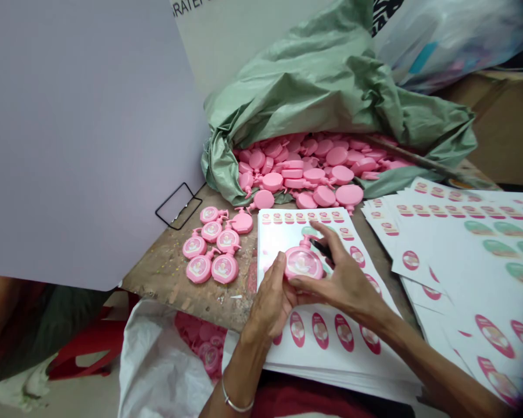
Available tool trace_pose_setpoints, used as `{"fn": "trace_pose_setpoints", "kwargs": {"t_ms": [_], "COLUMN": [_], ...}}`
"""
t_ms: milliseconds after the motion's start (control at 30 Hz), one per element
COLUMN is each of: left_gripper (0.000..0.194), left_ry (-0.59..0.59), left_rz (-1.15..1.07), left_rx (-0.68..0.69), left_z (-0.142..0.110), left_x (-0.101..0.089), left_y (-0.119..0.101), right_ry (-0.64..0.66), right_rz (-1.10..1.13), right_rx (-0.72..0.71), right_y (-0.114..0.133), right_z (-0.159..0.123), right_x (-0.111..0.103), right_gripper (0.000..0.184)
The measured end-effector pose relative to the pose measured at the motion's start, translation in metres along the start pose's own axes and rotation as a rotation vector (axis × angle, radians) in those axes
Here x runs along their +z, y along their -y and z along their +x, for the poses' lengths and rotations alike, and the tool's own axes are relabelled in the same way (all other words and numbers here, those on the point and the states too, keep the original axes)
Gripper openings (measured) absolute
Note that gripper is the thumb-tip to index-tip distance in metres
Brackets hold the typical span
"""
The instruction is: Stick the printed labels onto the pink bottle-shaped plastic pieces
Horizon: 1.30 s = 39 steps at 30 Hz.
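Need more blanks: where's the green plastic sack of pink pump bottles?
In the head view, the green sack lies at the table's far end, beyond the label sheets.

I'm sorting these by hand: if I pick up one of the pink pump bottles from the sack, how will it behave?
The pink plastic pump bottle will probably feel light for its size, judging by its thin, moulded look. Its round, flat body could roll if stood on edge, though it seems stable lying flat, as in the green sack. The smooth surface may be slightly slippery.
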State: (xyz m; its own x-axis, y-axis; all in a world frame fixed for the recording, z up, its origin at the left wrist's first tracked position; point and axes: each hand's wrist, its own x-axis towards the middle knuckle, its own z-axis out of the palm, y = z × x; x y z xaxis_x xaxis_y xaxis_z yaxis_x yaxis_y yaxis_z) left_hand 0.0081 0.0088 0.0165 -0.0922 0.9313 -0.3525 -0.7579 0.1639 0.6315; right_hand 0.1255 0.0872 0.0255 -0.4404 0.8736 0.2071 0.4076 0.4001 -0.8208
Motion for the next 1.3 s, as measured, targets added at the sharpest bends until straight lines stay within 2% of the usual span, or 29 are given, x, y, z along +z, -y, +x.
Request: {"fn": "trace_pose_setpoints", "kwargs": {"t_ms": [133, 267, 367, 600, 733, 767, 833, 900, 967, 1033, 1133, 1200, 1300], "left_gripper": [0.049, 0.044, 0.045, 0.051, 0.046, 0.043, 0.038, 0.037, 0.035, 0.031, 0.027, 0.028, 0.039], "left_ry": [-0.056, 0.001, -0.029, -0.145, -0.208, -0.221, -0.226, -0.247, -0.372, -0.565, -0.78, -0.85, -0.881], "left_rz": [-0.056, -0.035, 0.001, 0.096, 0.235, 0.277, 0.333, 0.392, 0.507, 0.658, 0.816, 0.891, 1.057], "left_rx": [0.037, 0.085, 0.099, 0.074, 0.18, 0.216, 0.247, 0.254, 0.316, 0.433, 0.562, 0.593, 0.613], "left_z": [0.001, 0.001, 0.001, 0.001, -0.005, -0.007, -0.012, -0.015, -0.017, -0.016, -0.008, 0.0, 0.009], "left_x": [0.0, -0.007, -0.012, -0.018, -0.018, -0.019, -0.023, -0.031, -0.046, -0.064, -0.091, -0.104, -0.112], "left_y": [0.003, 0.007, 0.01, 0.009, 0.007, 0.007, 0.007, 0.004, -0.002, -0.012, -0.029, -0.038, -0.048], "right_ry": [-0.015, 0.037, 0.069, 0.085, 0.141, 0.148, 0.184, 0.247, 0.268, 0.253, 0.256, 0.253, 0.242], "right_rz": [0.113, 0.206, 0.236, 0.245, 0.124, 0.101, 0.096, 0.074, -0.046, -0.217, -0.342, -0.335, -0.277], "right_rx": [0.033, 0.071, 0.068, 0.214, 0.148, 0.125, 0.098, 0.061, -0.003, -0.132, -0.323, -0.355, -0.33], "right_y": [0.0, -0.002, -0.006, -0.017, -0.007, -0.005, -0.004, -0.006, -0.008, -0.006, 0.003, 0.009, 0.013], "right_z": [-0.003, 0.002, 0.007, 0.011, 0.003, 0.002, 0.006, 0.02, 0.043, 0.07, 0.104, 0.118, 0.129], "right_x": [0.024, 0.024, 0.021, 0.019, 0.027, 0.03, 0.036, 0.04, 0.045, 0.054, 0.079, 0.099, 0.121], "right_gripper": [0.068, 0.05, 0.041, 0.047, 0.067, 0.066, 0.05, 0.04, 0.038, 0.037, 0.044, 0.042, 0.032]}}
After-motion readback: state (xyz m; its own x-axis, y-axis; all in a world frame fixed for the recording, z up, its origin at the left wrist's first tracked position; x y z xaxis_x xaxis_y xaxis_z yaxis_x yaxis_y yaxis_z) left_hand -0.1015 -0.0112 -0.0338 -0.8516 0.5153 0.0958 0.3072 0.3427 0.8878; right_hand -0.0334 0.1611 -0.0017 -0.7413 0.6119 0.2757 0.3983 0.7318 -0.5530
